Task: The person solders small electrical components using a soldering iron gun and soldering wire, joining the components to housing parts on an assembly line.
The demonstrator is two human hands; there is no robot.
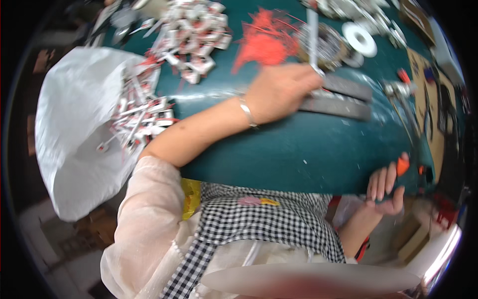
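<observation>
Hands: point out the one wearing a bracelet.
The left hand, by the grey bars: a silver bracelet circles its wrist. The right hand, holding an orange-ended tool, shows none.

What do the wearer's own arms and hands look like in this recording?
No gloves show on the left hand or the right hand. A silver-coloured bangle circles the left wrist. The left sleeve is loose, pale cream and thin-looking, ending near the elbow. The right forearm is bare where visible; its sleeve can't be made out.
</observation>
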